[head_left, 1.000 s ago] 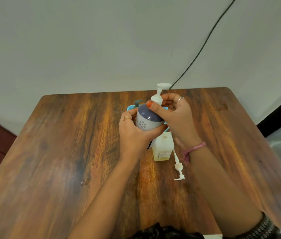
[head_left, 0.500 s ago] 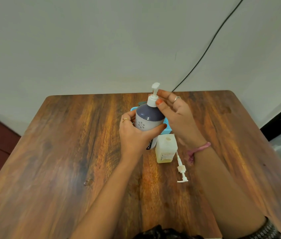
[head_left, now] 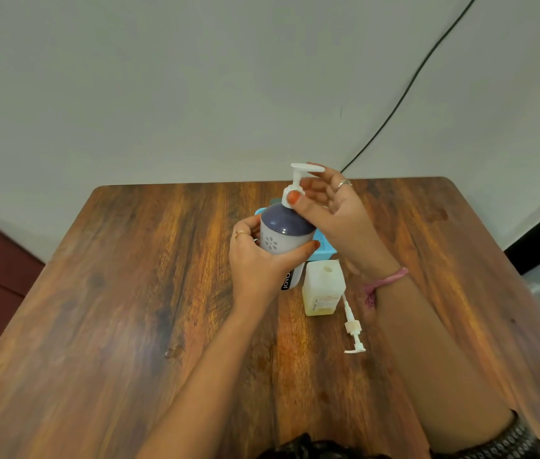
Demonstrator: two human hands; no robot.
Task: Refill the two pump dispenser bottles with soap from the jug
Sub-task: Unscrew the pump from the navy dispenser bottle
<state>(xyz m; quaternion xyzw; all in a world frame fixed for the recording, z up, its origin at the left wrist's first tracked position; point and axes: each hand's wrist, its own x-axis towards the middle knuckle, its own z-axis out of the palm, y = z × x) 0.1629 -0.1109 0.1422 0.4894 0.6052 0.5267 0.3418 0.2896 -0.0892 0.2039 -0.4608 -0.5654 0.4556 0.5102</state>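
Bare table (head_left: 129, 309) left; square bottle (head_left: 323, 288), loose pump (head_left: 353, 329), perhaps a tray (head_left: 323, 251) right

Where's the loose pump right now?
In the head view, the loose pump lies on the table, right of centre, beside the square bottle and under the right forearm.

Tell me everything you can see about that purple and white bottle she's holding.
The bottle is round plastic by the look of it, with a purple domed top and a pale lower body bearing a dotted flower pattern; a dark label shows lower down. A white pump stands in its neck, nozzle pointing right. It is held above the table, tilted slightly. The left hand grips its body; the right hand has its thumb at the pump's collar and fingers by the nozzle.
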